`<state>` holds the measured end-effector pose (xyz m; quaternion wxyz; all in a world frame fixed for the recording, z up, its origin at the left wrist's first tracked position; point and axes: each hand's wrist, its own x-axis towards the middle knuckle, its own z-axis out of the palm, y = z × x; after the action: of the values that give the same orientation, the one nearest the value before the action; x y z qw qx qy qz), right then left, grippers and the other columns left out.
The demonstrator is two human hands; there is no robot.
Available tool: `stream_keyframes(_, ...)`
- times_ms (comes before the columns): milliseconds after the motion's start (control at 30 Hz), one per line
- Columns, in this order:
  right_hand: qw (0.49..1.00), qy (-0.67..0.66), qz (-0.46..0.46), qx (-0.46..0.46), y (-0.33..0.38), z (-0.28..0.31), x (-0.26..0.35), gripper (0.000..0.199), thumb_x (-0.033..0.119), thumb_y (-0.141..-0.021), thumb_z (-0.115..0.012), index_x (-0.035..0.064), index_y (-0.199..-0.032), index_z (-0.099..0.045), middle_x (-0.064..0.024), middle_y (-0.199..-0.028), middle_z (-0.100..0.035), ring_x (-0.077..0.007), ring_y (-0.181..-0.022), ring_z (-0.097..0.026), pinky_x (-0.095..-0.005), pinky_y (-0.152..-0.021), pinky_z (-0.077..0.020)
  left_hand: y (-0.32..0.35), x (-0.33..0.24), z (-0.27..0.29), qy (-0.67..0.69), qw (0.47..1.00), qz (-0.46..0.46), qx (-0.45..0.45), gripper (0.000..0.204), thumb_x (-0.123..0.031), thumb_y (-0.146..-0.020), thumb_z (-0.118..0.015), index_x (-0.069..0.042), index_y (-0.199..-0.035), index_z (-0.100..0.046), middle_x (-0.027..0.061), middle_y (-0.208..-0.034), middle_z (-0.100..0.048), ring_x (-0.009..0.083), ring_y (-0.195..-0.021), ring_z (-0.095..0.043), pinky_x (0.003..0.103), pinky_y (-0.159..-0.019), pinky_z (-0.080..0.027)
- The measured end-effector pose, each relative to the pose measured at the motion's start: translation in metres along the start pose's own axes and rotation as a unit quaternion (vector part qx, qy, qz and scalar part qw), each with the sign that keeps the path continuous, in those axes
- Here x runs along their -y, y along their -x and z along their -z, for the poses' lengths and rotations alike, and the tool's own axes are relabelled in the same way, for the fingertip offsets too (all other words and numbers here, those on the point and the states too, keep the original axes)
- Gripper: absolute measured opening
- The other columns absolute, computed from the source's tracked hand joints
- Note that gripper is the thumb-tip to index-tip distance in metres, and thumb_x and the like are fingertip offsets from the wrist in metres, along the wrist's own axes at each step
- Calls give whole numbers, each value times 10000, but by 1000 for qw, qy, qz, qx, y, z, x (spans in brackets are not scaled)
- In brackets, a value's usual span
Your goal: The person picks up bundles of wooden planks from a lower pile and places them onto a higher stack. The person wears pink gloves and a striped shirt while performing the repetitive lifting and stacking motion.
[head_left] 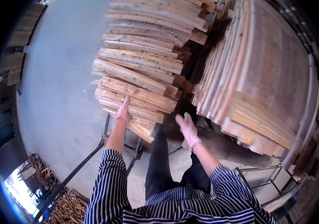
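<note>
A long row of rough-edged wooden boards [140, 91] lies in front of me, packed side by side, a few of them skewed across the others. My left hand [124, 111], in a pale pinkish glove, is over the nearest boards with its fingers stretched forward. It appears to touch them, though its underside is hidden. To the right, past the ends of these boards, my right hand [187, 130] is in the air in a similar glove. Its thumb and fingers are apart, and nothing shows between them.
A taller stack of wide planks [275, 74] stands on the right. Dark metal frame bars [131, 149] run below the boards near my legs. Grey concrete floor [62, 82] spreads on the left. Wood scraps [68, 209] are heaped at lower left.
</note>
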<state>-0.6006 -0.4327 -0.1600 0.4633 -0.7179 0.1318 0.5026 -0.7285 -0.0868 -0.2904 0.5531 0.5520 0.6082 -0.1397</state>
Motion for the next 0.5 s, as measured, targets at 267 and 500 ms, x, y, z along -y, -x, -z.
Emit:
stream_keyframes(267, 987, -30, -11, -157, -258, -47, 48, 1053, 733, -802, -669, 17, -1526, -402, -236, -1567, -430, -363, -1431, -436, -411, -1168, -346, -115, -30, -43, 345, 932, 96, 52, 1060, -698, -868, -640, -113, -1627, -186, 159, -1646, -288, 308, -1489, -304, 589, -1190, -287)
stream_keyframes(500, 964, 156, 135, -170, -166, -81, -14, 522, 374, -923, -731, -2, -1262, -604, -92, -1101, -687, -167, -1014, -626, -311, -943, -501, -85, -15, -33, 462, 880, 7, 113, 837, -622, -956, -598, -116, -1577, -355, 132, -1574, -414, 315, -1420, -409, 590, -1142, -371)
